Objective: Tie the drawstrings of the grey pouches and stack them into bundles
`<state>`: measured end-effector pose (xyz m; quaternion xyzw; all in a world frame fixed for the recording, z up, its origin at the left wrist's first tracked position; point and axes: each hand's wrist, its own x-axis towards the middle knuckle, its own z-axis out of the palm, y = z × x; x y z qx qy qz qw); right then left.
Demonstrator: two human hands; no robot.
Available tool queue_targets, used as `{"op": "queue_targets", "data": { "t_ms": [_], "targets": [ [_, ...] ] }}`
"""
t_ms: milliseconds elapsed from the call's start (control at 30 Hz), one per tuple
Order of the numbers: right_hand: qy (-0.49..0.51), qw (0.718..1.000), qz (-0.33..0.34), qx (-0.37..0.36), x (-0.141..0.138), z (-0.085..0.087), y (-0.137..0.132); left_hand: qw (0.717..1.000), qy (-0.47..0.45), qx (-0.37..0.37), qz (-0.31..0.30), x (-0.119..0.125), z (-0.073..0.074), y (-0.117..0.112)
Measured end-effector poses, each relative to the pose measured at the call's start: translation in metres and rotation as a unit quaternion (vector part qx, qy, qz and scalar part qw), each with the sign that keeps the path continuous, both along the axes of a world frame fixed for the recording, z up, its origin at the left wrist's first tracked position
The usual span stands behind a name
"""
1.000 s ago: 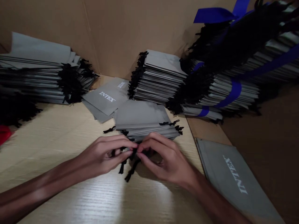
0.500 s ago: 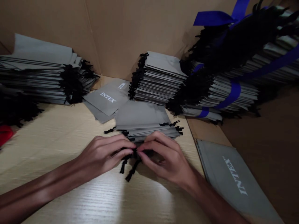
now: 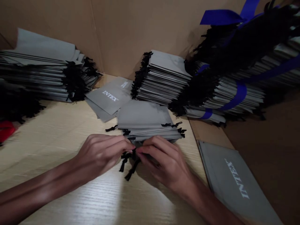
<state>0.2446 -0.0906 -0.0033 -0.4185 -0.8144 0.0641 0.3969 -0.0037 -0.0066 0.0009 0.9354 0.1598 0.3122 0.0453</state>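
Black drawstring cords [image 3: 126,155] are pinched by the clenched left hand [image 3: 100,154] and right hand [image 3: 164,164], kept clear of the stacked grey pouches [image 3: 144,114]

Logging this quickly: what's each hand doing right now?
Left hand: closed, pinching black drawstring cords.
Right hand: closed, pinching the same cords.

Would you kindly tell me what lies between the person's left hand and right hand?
Black drawstring cords lie between the left hand and the right hand, pinched by both, ends hanging below, in the head view.
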Motion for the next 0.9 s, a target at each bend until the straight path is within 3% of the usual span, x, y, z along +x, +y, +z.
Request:
{"op": "queue_targets", "data": {
  "t_ms": [167, 333, 667, 767, 900],
  "targets": [
    [-0.066, 0.996, -0.044, 0.028, -0.009, 0.003, -0.007, 1.0, 0.02, 0.019, 0.009, -0.001, 0.005, -0.002],
    [-0.103, 0.989, -0.099, 0.042, -0.018, 0.005, -0.009, 0.998, 0.062, 0.004, 0.016, -0.004, 0.002, -0.006],
    [-0.131, 0.984, -0.114, 0.027, -0.021, -0.003, -0.006, 0.999, 0.05, -0.013, 0.006, -0.001, -0.001, -0.01],
    [-0.101, 0.991, -0.092, -0.011, -0.017, -0.005, -0.004, 0.997, 0.022, -0.069, -0.011, 0.004, -0.002, -0.007],
    [-0.016, 0.997, -0.035, -0.061, -0.01, -0.006, -0.001, 0.972, -0.025, -0.231, -0.021, 0.01, -0.003, -0.002]
  ]
}}
